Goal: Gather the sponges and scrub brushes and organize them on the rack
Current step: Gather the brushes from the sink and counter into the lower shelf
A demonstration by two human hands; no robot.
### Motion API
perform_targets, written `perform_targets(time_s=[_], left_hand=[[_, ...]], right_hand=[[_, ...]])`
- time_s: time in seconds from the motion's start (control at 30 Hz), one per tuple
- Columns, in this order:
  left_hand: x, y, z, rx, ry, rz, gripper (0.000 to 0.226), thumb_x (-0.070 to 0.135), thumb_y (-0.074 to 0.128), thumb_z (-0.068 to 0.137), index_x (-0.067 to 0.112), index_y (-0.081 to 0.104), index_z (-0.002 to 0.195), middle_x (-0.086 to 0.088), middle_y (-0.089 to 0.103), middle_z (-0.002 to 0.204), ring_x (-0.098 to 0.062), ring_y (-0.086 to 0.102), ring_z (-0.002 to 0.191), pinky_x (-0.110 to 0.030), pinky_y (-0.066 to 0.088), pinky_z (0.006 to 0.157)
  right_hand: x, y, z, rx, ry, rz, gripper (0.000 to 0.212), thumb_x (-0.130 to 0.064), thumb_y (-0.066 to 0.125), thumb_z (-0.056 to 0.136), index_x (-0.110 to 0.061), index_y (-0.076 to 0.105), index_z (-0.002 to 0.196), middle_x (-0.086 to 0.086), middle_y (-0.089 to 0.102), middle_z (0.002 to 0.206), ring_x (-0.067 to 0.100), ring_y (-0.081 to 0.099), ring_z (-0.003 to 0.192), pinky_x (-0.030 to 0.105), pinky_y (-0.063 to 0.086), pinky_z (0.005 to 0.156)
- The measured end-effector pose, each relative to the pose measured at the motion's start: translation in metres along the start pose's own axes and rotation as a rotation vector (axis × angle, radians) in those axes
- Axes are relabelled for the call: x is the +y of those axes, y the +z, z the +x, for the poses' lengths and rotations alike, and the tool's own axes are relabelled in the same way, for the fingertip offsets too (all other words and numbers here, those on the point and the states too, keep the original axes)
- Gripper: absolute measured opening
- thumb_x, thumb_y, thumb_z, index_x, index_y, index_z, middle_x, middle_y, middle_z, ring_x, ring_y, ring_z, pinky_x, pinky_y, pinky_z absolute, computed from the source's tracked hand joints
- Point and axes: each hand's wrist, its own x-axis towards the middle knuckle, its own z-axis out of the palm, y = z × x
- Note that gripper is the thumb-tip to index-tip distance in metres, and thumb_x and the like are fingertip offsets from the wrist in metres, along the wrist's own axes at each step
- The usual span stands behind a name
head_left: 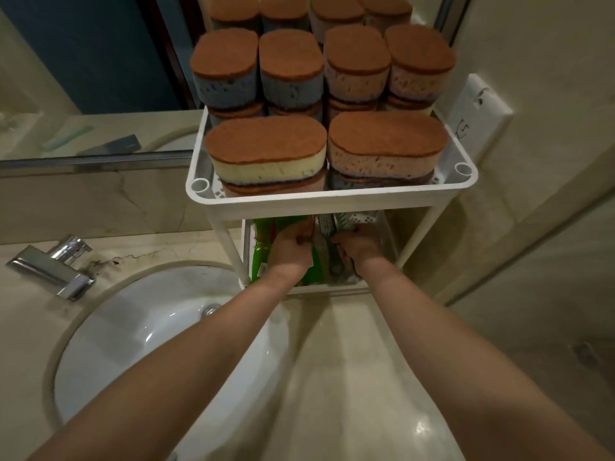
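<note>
A white two-tier rack [332, 197] stands on the counter beside the sink. Its top tier carries several stacked oval sponges [266, 151] with brown scrub tops and yellow, pink or blue bodies. Both my hands reach into the lower tier. My left hand [291, 249] holds green scrub brushes [261, 251] that lie there. My right hand [361, 244] grips a grey-handled brush [327, 227] with white bristles. The upper tier hides the fingertips and the back of the lower shelf.
A white basin [139, 344] with a chrome tap [53, 266] lies at the left. A mirror [100, 61] behind the rack reflects the sponges. A wall socket plate [479, 108] sits to the right of the rack. Beige counter [349, 377] runs under my arms.
</note>
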Motion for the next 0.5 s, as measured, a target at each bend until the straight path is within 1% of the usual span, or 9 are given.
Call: perform_targets(time_s=[0.03,0.1,0.2,0.27,0.33,0.4,0.43,0.47,0.5], left_hand=[[-0.002,0.000,0.001,0.010,0.004,0.009,0.034,0.003,0.044,0.097,0.016,0.064,0.121,0.000,0.062,0.126,-0.014,0.054,0.111,-0.017,0.034,0.091],[-0.005,-0.001,0.003,0.019,0.004,0.024,0.035,0.002,0.044,0.096,0.017,0.065,0.120,0.002,0.063,0.124,-0.011,0.052,0.106,-0.016,0.034,0.090],[-0.009,-0.001,0.005,0.030,0.017,0.000,0.031,0.002,0.046,0.095,0.016,0.065,0.117,0.001,0.064,0.122,-0.014,0.055,0.110,-0.015,0.035,0.089],[-0.010,0.001,0.006,0.029,0.024,-0.004,0.031,0.002,0.047,0.095,0.016,0.065,0.117,0.002,0.064,0.122,-0.011,0.055,0.109,-0.011,0.034,0.087],[-0.011,0.001,0.007,0.032,0.024,-0.010,0.031,0.002,0.048,0.095,0.015,0.064,0.118,0.003,0.063,0.121,-0.006,0.052,0.105,-0.006,0.033,0.083],[-0.012,0.002,0.007,0.034,0.024,-0.036,0.031,0.001,0.048,0.095,0.015,0.064,0.118,0.004,0.063,0.120,-0.004,0.050,0.102,-0.004,0.033,0.081],[-0.013,0.002,0.006,0.036,0.022,-0.052,0.031,0.000,0.048,0.095,0.015,0.064,0.118,0.004,0.063,0.120,-0.005,0.051,0.103,-0.006,0.034,0.083],[-0.014,0.003,0.006,0.039,0.019,-0.064,0.031,0.000,0.048,0.094,0.015,0.064,0.118,0.003,0.063,0.120,-0.007,0.053,0.105,-0.008,0.036,0.085],[-0.015,0.003,0.007,0.041,0.014,-0.075,0.031,0.000,0.049,0.094,0.015,0.064,0.117,0.003,0.064,0.121,-0.008,0.054,0.107,-0.011,0.037,0.087]], right_hand=[[0.001,0.003,0.002,0.001,-0.004,-0.008,0.033,-0.012,0.072,0.068,-0.007,0.069,0.100,0.013,0.070,0.101,0.031,0.066,0.095,0.043,0.055,0.089],[0.002,0.007,0.005,0.000,-0.009,-0.032,0.031,-0.012,0.071,0.068,-0.007,0.069,0.099,0.011,0.070,0.098,0.030,0.065,0.094,0.042,0.056,0.089],[0.003,0.008,0.004,0.002,-0.031,-0.133,0.024,-0.013,0.070,0.072,-0.008,0.068,0.095,0.011,0.069,0.095,0.028,0.065,0.089,0.038,0.057,0.083],[0.005,0.007,0.004,0.002,-0.054,-0.174,0.025,-0.014,0.072,0.073,-0.008,0.069,0.096,0.010,0.070,0.095,0.027,0.065,0.088,0.033,0.055,0.077],[0.007,0.006,0.004,0.006,-0.092,-0.206,0.029,-0.022,0.074,0.073,-0.008,0.070,0.099,0.009,0.070,0.096,0.025,0.065,0.088,0.028,0.051,0.074],[0.009,0.005,0.004,0.030,-0.128,-0.173,0.031,-0.031,0.073,0.077,-0.007,0.070,0.096,0.009,0.070,0.096,0.025,0.065,0.088,0.029,0.050,0.074],[0.009,0.003,0.003,0.044,-0.147,-0.147,0.031,-0.036,0.069,0.082,-0.007,0.068,0.095,0.010,0.070,0.097,0.024,0.064,0.088,0.030,0.049,0.075],[0.008,0.002,0.002,0.060,-0.148,-0.135,0.034,-0.040,0.064,0.086,-0.008,0.066,0.098,0.011,0.069,0.101,0.024,0.063,0.089,0.030,0.047,0.078],[0.009,0.002,0.002,0.082,-0.142,-0.129,0.039,-0.043,0.059,0.090,-0.008,0.063,0.106,0.011,0.067,0.107,0.025,0.062,0.094,0.030,0.045,0.081]])
